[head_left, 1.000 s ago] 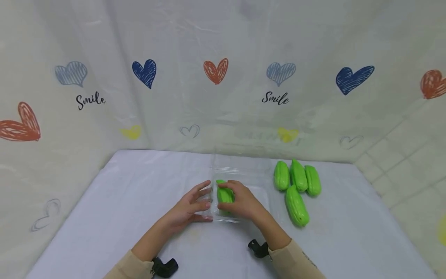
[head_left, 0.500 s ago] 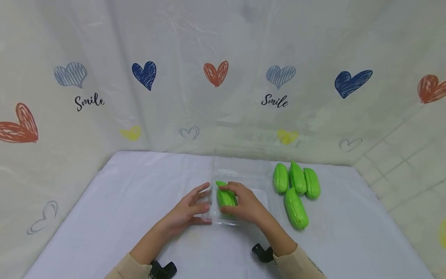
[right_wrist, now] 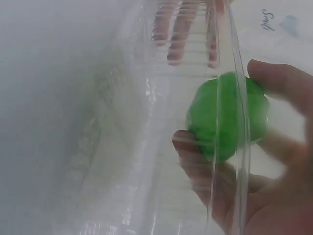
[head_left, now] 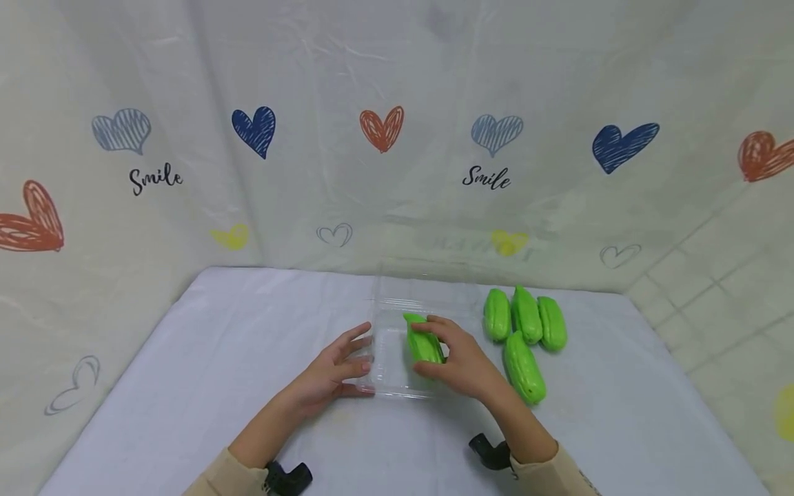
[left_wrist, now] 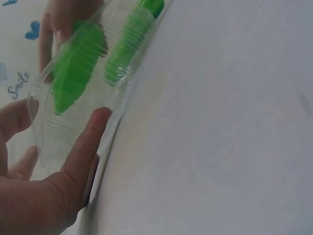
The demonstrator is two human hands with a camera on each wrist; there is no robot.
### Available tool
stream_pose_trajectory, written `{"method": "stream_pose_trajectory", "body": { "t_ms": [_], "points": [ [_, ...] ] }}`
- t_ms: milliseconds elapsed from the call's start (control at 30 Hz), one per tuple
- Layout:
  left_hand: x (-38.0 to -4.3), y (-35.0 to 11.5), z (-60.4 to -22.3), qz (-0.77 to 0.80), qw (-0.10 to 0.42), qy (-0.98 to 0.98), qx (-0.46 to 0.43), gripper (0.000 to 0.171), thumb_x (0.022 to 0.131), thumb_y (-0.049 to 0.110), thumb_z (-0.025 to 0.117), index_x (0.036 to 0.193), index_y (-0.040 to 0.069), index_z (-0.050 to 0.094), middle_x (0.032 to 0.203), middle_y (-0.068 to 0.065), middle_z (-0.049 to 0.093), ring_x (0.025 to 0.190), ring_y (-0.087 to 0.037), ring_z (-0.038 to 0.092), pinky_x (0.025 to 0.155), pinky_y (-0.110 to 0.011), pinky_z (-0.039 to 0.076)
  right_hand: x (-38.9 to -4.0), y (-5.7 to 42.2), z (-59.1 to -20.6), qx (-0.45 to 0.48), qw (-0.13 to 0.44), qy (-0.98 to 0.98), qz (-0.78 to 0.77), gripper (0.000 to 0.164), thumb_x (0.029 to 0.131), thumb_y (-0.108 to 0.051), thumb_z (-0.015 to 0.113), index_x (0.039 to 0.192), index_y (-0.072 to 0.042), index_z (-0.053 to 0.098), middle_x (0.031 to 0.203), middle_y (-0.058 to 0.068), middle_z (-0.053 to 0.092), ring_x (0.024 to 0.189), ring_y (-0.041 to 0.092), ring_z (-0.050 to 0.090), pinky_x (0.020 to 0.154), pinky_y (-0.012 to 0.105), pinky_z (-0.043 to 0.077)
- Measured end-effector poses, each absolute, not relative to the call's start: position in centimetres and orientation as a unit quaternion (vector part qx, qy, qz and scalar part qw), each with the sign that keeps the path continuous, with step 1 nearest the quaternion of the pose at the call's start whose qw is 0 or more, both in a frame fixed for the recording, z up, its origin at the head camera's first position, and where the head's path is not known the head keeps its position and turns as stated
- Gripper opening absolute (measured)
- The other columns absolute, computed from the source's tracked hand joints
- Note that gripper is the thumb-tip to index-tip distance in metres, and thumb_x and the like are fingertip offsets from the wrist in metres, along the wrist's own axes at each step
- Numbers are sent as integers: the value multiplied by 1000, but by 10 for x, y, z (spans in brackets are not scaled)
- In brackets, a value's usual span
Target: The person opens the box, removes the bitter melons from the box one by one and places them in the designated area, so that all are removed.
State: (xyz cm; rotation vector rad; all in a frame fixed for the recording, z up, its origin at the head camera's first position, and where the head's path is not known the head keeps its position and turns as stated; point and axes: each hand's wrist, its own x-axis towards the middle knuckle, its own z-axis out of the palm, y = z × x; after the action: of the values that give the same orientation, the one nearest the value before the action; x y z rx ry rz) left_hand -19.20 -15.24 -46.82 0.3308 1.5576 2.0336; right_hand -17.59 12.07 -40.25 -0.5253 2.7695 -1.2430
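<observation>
A clear plastic clamshell box (head_left: 391, 365) stands on the white table with its lid (head_left: 428, 289) raised at the back. My right hand (head_left: 462, 355) grips a green ridged toy vegetable (head_left: 424, 343) between thumb and fingers, inside the box's base. Through the clear wall, the right wrist view shows the rounded end of this vegetable (right_wrist: 222, 117) among the fingers. My left hand (head_left: 329, 372) rests along the box's left side with fingers spread and fairly straight. In the left wrist view its thumb (left_wrist: 85, 149) lies against the clear wall.
To the right of the box lie several more green toy vegetables: a row of three at the back (head_left: 527, 315) and one nearer (head_left: 524, 367). A white curtain (head_left: 428, 83) printed with hearts hangs behind the table. Both wrists carry black cameras (head_left: 490, 452).
My right hand has moved the gripped vegetable rightward, from beside the box's left wall to near its middle. The left hand has stayed at the box's left side.
</observation>
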Motion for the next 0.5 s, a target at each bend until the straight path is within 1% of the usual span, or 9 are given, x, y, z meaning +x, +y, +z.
{"method": "stream_pose_trajectory", "body": {
  "t_ms": [67, 133, 367, 500],
  "points": [
    [-192, -152, -469, 757, 276, 579, 124, 75, 99, 2, 56, 160, 25, 19, 166, -11, 11, 148, -42, 22, 94, -55, 55, -175, 127, -403, -172, 26, 898, -404, 59, 82, -24, 80, 137, -19, 60, 153, 17, 42, 132, 41, 50, 88, 47, 58],
    [-192, -151, -470, 758, 275, 578, 126, 75, 99, 2, 56, 160, 25, 19, 166, -10, 11, 148, -42, 22, 94, -55, 55, -175, 133, -403, -175, 20, 896, -408, 59, 83, -25, 80, 138, -18, 59, 153, 19, 41, 132, 42, 49, 87, 46, 59],
    [-193, -152, -466, 752, 273, 586, 130, 75, 98, 3, 57, 160, 25, 19, 166, -10, 12, 149, -41, 20, 94, -55, 55, -174, 154, -398, -173, 3, 892, -417, 60, 84, -26, 79, 139, -18, 58, 155, 19, 39, 130, 46, 50, 88, 49, 58],
    [-193, -152, -466, 753, 272, 585, 128, 75, 98, 3, 57, 160, 25, 19, 166, -11, 12, 149, -42, 21, 94, -56, 55, -172, 167, -393, -162, -2, 899, -407, 60, 85, -27, 79, 140, -18, 57, 156, 19, 38, 131, 47, 48, 89, 50, 57]
  ]
}}
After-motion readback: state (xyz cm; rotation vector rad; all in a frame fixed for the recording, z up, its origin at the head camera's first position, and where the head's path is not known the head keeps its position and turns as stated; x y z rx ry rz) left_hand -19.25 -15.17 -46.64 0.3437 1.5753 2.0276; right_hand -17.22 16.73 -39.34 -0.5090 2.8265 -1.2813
